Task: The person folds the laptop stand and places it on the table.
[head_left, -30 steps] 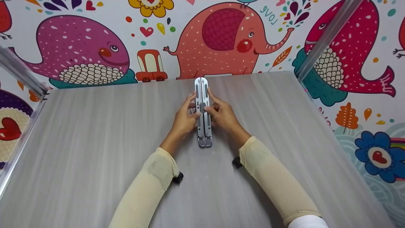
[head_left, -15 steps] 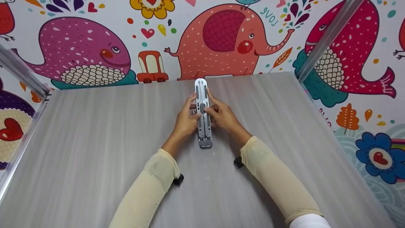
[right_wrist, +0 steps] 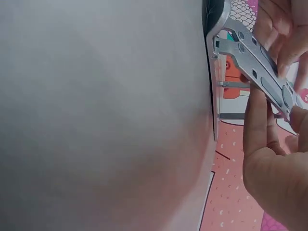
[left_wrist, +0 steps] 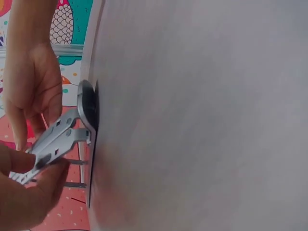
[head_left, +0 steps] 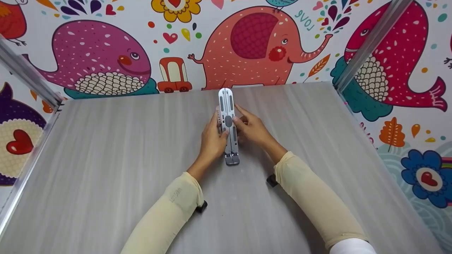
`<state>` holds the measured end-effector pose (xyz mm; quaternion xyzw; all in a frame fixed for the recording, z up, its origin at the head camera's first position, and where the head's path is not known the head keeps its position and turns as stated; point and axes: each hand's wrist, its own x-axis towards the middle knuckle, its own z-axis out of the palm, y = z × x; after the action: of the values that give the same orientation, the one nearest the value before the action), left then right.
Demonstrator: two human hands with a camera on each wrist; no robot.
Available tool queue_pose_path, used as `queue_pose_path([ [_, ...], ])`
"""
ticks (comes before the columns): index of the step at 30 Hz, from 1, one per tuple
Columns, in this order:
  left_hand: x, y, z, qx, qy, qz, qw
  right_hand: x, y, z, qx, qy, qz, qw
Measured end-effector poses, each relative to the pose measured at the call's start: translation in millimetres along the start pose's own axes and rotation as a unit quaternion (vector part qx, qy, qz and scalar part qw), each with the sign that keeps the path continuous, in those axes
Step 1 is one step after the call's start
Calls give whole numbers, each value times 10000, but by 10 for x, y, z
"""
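Observation:
A silver folding laptop stand (head_left: 231, 143) with a round grey pad (head_left: 228, 121) stands lengthwise toward the back of the table, its two rails side by side. In the wrist views its base rests on the tabletop, and the upper arms (left_wrist: 57, 144) slope up from it with thin struts (right_wrist: 235, 84) beneath. My left hand (head_left: 213, 140) grips the left side, thumb on the upper face. On the right side my right hand (head_left: 257, 132) holds the stand, thumb beside the round pad and fingers reaching under the arms. Some fingertips are hidden below the stand.
The grey wood-grain table (head_left: 106, 158) meets a wall (head_left: 254, 70) printed with cartoon animals just behind the stand. Metal posts (head_left: 370, 46) rise at both back corners. Small black devices (head_left: 201, 206) sit at the cuffs of both beige sleeves (head_left: 159, 218).
The gap between the stand's two rails has narrowed. My left hand has slid slightly toward the near end, and my right fingers have eased a little off the right edge. The head view has shifted slightly.

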<state>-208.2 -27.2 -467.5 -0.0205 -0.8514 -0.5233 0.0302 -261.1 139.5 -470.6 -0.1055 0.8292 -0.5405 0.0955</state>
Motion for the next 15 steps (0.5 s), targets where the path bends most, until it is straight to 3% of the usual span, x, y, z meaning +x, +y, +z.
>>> queue_pose_path([
  [3,-83,41,6,350,-26,13,9994,26,-60,-36,-121,149,-87,9998],
  [6,-174,106,15,1136,-178,-265,9930,77,-139,-69,-327,289,-313,9986],
  [10,-296,185,52,2289,-538,-663,9697,160,-259,-116,-1051,480,-852,9896],
  [15,-379,244,153,2991,-544,-761,9496,256,-418,-174,-1951,620,-1185,9716],
])
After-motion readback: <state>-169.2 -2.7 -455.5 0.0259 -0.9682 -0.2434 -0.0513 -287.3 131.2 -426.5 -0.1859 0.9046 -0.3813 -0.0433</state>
